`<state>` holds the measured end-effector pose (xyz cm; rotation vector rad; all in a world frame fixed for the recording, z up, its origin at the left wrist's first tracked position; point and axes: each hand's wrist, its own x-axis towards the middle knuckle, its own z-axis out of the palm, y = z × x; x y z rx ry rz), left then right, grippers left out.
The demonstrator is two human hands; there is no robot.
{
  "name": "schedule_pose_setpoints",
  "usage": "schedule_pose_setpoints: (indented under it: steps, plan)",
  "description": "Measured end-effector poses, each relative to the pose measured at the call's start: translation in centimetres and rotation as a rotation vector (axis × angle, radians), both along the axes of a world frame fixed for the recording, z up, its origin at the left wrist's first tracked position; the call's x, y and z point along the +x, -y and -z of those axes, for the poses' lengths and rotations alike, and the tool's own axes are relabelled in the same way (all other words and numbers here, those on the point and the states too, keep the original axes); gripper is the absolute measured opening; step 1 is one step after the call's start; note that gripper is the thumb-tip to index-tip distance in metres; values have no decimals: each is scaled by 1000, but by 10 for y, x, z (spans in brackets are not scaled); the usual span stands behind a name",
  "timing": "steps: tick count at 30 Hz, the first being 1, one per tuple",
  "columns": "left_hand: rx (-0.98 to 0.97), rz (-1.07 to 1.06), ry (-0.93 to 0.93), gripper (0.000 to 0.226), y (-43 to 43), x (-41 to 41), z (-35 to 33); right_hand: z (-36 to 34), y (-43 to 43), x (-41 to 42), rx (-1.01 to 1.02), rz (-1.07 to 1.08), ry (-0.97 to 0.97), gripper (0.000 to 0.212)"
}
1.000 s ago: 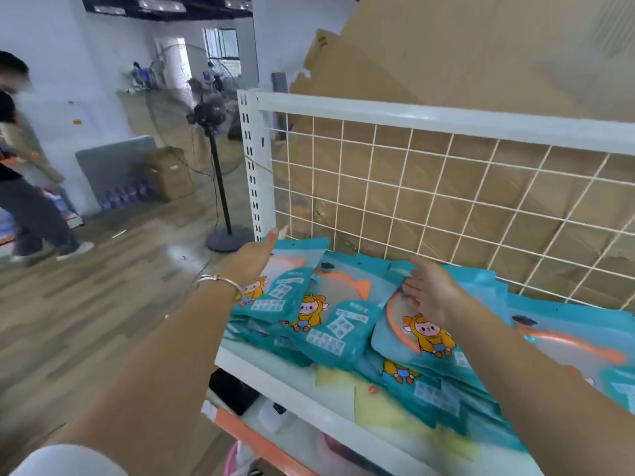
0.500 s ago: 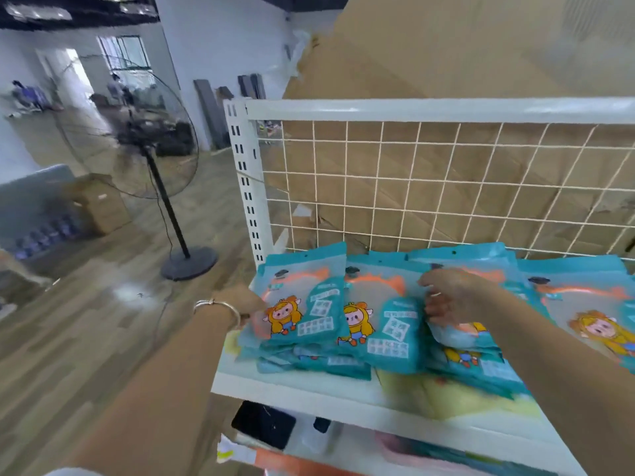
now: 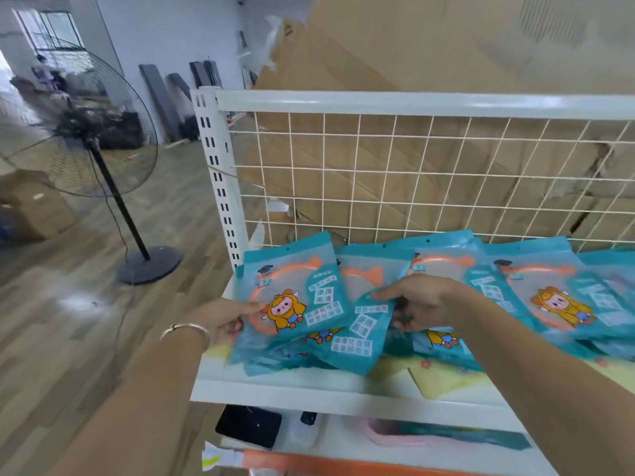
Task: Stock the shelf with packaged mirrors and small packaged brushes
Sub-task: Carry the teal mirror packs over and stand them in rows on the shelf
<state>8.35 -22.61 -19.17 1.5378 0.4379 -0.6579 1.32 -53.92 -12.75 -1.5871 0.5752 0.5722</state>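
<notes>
Two pinches: left hand holds the left-edge mirror packet, right hand its neighbour. Align both squarely.

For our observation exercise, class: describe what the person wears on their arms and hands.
Both forearms are bare, with no sleeves in view. The left hand has a thin silver bangle at its wrist. The right hand shows no glove or wristwear.
</notes>
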Motion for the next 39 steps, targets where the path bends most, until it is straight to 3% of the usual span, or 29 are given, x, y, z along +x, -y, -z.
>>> schedule_pose_setpoints:
  steps: [3, 7, 10, 13, 18, 23, 30, 39]
  plan:
    - [-16, 0, 23, 31, 2, -5, -2, 1, 3, -4, 11, 48, 39, 12]
    - [-59, -20, 35, 30, -4, -7, 0, -3, 0, -5, 78, 368, 207, 9]
    - [-50, -33, 71, 16, -3, -9, 5, -6, 2, -13, 23, 374, 198, 14]
    - [-17, -50, 113, 13, -1, -12, 5, -2, 0, -20, -154, 282, 190, 25]
    - [-21, 0, 225, 26, -5, -12, 2, -6, 2, -20, -527, 231, 379, 10]
    - [-63, -31, 345, 27, -3, -13, -4, -16, 20, -28, -760, 306, 525, 26]
    - [-148, 4, 533, 14, 33, -4, -33, -33, 59, -56, -707, 602, 598, 31]
    - [-251, 157, 631, 13, 163, -16, -62, -38, 146, -140, -646, 958, 631, 24]
